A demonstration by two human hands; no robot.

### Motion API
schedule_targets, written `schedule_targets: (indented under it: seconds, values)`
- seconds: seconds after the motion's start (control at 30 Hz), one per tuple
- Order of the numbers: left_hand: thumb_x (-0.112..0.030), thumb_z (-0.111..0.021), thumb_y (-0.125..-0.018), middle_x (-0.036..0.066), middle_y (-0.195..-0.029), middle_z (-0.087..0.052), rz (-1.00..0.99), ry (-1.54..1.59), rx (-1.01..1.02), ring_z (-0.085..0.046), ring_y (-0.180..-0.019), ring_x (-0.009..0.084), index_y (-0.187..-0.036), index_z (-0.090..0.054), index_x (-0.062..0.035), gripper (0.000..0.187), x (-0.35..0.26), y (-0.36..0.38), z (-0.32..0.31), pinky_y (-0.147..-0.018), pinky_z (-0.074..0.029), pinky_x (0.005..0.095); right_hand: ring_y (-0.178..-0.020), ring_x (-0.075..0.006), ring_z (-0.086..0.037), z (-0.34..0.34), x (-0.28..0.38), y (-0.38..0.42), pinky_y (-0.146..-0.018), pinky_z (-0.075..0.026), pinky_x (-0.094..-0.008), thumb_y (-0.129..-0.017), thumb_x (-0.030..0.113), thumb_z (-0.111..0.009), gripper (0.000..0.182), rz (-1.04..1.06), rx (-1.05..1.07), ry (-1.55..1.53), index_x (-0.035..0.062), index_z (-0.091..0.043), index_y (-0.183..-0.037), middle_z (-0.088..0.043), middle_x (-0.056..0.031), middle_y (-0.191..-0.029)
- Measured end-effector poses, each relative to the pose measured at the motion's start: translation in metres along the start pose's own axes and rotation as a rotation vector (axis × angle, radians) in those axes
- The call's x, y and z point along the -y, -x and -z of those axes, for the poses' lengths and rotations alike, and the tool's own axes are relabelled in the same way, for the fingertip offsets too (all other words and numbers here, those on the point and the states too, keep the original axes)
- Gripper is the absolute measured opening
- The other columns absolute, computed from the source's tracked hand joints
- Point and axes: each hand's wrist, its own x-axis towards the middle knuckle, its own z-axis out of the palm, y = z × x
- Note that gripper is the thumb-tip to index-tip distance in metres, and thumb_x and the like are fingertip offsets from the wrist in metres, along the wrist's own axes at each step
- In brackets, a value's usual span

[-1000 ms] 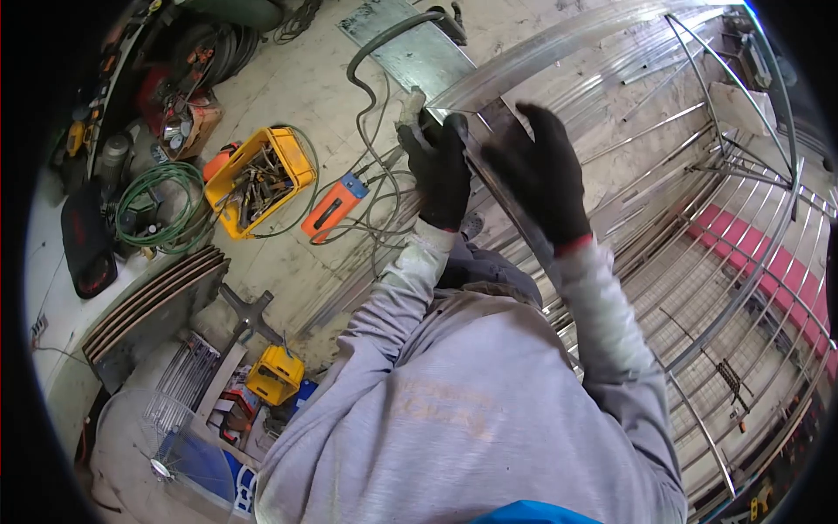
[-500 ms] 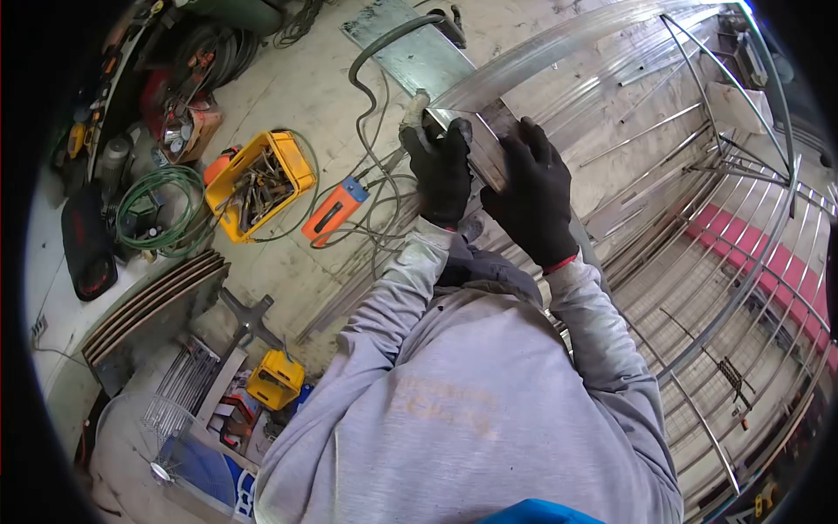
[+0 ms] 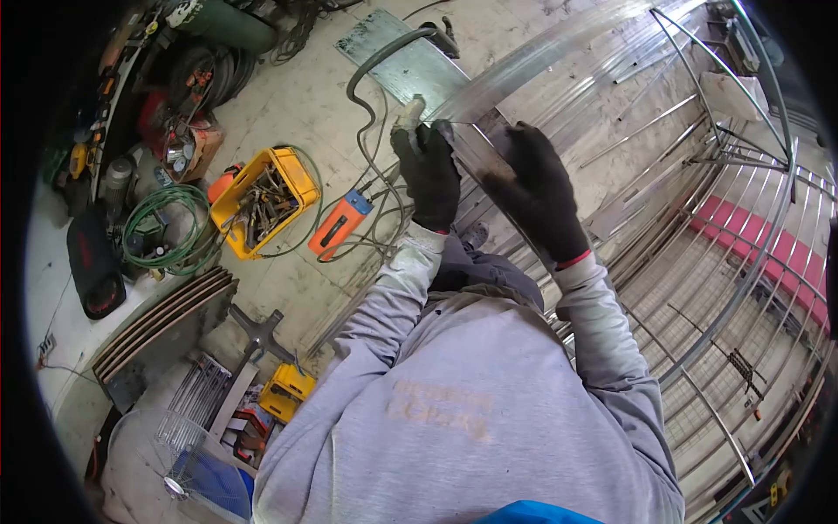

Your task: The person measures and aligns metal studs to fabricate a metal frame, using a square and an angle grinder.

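My left hand [image 3: 428,179], in a black glove, is closed around the near end of a flat metal bar [image 3: 478,150], beside the corner of a long shiny metal strip [image 3: 515,74]. A pale, worn, rounded piece [image 3: 408,113] lies just beyond its fingertips. Off the bar's right side is my right hand [image 3: 543,192], also gloved in black, fingers apart and partly blurred, with nothing visible in it. A greenish metal plate [image 3: 401,65] lies on the floor past the left hand.
On the left are a yellow tool bin [image 3: 266,203], an orange and blue device [image 3: 340,225] with cables, a green hose coil [image 3: 166,229] and a fan [image 3: 175,485]. Metal rods and a large barred frame [image 3: 742,288] fill the right side.
My right hand has moved slightly right, away from the bar and my left hand. My left hand remains at the bar's end. The whole view has shifted a little.
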Motion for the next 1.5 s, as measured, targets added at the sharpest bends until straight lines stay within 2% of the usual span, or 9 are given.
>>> schedule_targets:
  seconds: [0.1,0.23,0.43,0.87,1.0,1.07,1.17,1.27,1.5]
  values:
    - [-0.017,-0.068,-0.105,0.016,-0.141,-0.057,0.028,0.069,-0.068,-0.059,-0.115,0.0222,-0.145,-0.053,0.0012,0.047,0.008,0.002,-0.013,-0.1,-0.051,0.035,-0.129,-0.0207,-0.062,0.012,-0.016,-0.027,-0.108,-0.049,-0.0328,-0.105,0.032,-0.071,0.059,-0.309,-0.001,-0.519,-0.0054,-0.056,-0.148,-0.068,-0.0119,-0.138]
    - [-0.009,-0.068,-0.104,0.014,-0.14,-0.061,0.027,0.01,-0.097,-0.061,-0.121,0.0215,-0.144,-0.053,0.0,0.044,0.006,0.001,-0.018,-0.102,-0.052,0.0352,-0.112,-0.0137,-0.064,0.019,-0.029,-0.069,-0.098,-0.051,-0.0294,-0.102,0.033,-0.074,0.05,-0.37,0.174,-0.754,-0.002,-0.067,-0.137,-0.072,-0.0074,-0.124]
    - [-0.007,-0.068,-0.103,0.015,-0.131,-0.062,-0.012,-0.013,-0.086,-0.062,-0.117,0.0227,-0.14,-0.054,0.0021,0.041,0.004,0.002,-0.019,-0.098,-0.053,0.0351,-0.091,-0.0102,-0.063,0.007,-0.003,-0.08,-0.086,-0.051,-0.0271,-0.099,0.035,-0.077,0.038,-0.427,0.235,-0.61,0.0002,-0.073,-0.114,-0.072,-0.001,-0.103]
    - [-0.009,-0.068,-0.104,0.016,-0.132,-0.061,0.047,0.1,-0.172,-0.063,-0.117,0.0234,-0.136,-0.053,0.0042,0.037,0.021,0.001,-0.021,-0.099,-0.053,0.0347,-0.09,-0.0087,-0.061,0.005,-0.015,-0.08,-0.082,-0.049,-0.0269,-0.098,0.034,-0.079,0.035,-0.379,0.218,-0.49,0.0013,-0.074,-0.11,-0.072,-0.0002,-0.1]
    - [-0.009,-0.067,-0.105,0.018,-0.139,-0.056,-0.334,-0.499,-0.05,-0.062,-0.12,0.025,-0.137,-0.053,0.0044,0.038,0.036,0.001,-0.01,-0.1,-0.053,0.0365,-0.101,-0.0154,-0.069,-0.001,-0.008,-0.074,-0.089,-0.054,-0.0316,-0.098,0.036,-0.08,0.043,-0.314,0.164,-0.503,-0.0009,-0.072,-0.118,-0.075,-0.0059,-0.108]
    - [-0.009,-0.066,-0.107,0.021,-0.145,-0.051,-0.083,-0.196,-0.045,-0.061,-0.122,0.026,-0.138,-0.052,0.0049,0.037,0.021,0.0,-0.012,-0.1,-0.053,0.0378,-0.107,-0.0212,-0.072,-0.003,0.0,-0.064,-0.093,-0.056,-0.0349,-0.095,0.038,-0.081,0.048,-0.273,0.113,-0.484,-0.001,-0.071,-0.121,-0.076,-0.0101,-0.114]
    - [-0.011,-0.067,-0.106,0.019,-0.14,-0.056,-0.158,-0.285,-0.054,-0.062,-0.118,0.0243,-0.138,-0.053,0.0035,0.038,0.015,0.0,-0.013,-0.099,-0.053,0.037,-0.124,-0.0474,-0.066,0.006,0.017,-0.028,-0.102,-0.056,-0.0502,-0.078,0.038,-0.091,0.068,0.106,-0.045,0.313,0.0037,-0.066,-0.132,-0.064,-0.027,-0.14]
    - [-0.012,-0.07,-0.105,0.014,-0.129,-0.063,0.1,0.093,-0.16,-0.064,-0.111,0.0214,-0.138,-0.055,-0.0003,0.038,0.018,0.001,-0.017,-0.097,-0.053,0.0354,-0.124,-0.0468,-0.066,0.007,0.023,0.011,-0.102,-0.056,-0.0514,-0.068,0.033,-0.095,0.073,0.151,0.043,0.443,0.0058,-0.067,-0.13,-0.061,-0.0267,-0.144]
    - [-0.016,-0.075,-0.099,0.014,-0.123,-0.054,-0.027,0.097,-0.131,-0.055,-0.103,0.0208,-0.13,-0.06,0.0022,0.039,0.009,-0.004,-0.019,-0.091,-0.05,0.0363,-0.123,-0.0448,-0.064,-0.002,0.015,0.013,-0.101,-0.055,-0.0529,-0.063,0.019,-0.089,0.067,0.169,-0.034,0.481,0.0076,-0.069,-0.126,-0.06,-0.0258,-0.145]
